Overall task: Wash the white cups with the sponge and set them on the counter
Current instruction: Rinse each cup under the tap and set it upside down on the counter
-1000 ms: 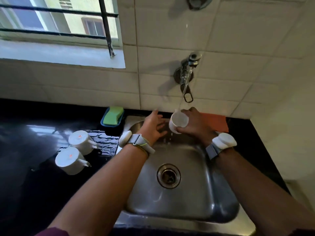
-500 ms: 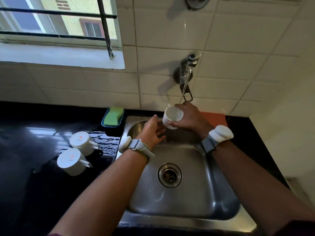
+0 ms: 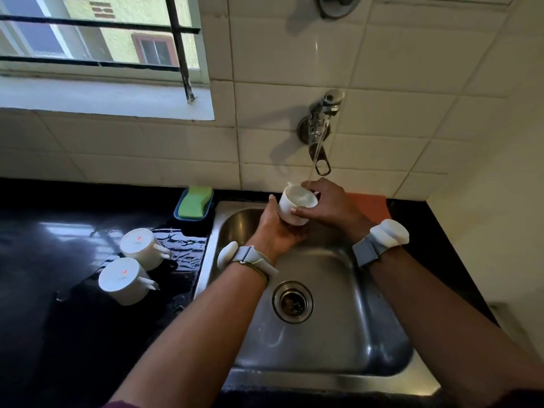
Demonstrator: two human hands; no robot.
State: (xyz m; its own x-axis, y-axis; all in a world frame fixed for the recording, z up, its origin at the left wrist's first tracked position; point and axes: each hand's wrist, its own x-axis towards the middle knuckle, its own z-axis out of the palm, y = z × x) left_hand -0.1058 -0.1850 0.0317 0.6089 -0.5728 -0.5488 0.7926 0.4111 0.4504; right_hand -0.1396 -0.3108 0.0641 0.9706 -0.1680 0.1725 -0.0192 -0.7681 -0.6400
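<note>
1. White ceramic cup (image 3: 297, 206) is up under the tap (image 3: 319, 125), over the back of the steel sink (image 3: 323, 334), mouth tilted up toward the thin stream of water. My guess is that angle is deliberate so the water runs inside and rinses it out.
2. Right hand (image 3: 329, 206) wraps over the far side of the cup, fingers curled onto its wall near the rim, pinching it steady. Left hand (image 3: 276, 231) cups it from underneath and the near side, thumb up along the wall. So it's clamped between both hands, probably because a wet cup is slippery.
3. Both wrists have grey straps with white pods on them. No idea what they are, and no writing I can read on them.
4. Green sponge (image 3: 195, 202) sits parked in its blue tray (image 3: 176, 212) on the back of the counter (image 3: 44, 260), just left of the sink. Nobody's touching it, so this looks like the rinse step, not scrubbing.
5. Two more white cups (image 3: 129, 265) are upside down on a striped cloth (image 3: 184, 250) left of the sink, presumably draining. Each base has a small red logo, with faint text under it too tiny to read.
</note>
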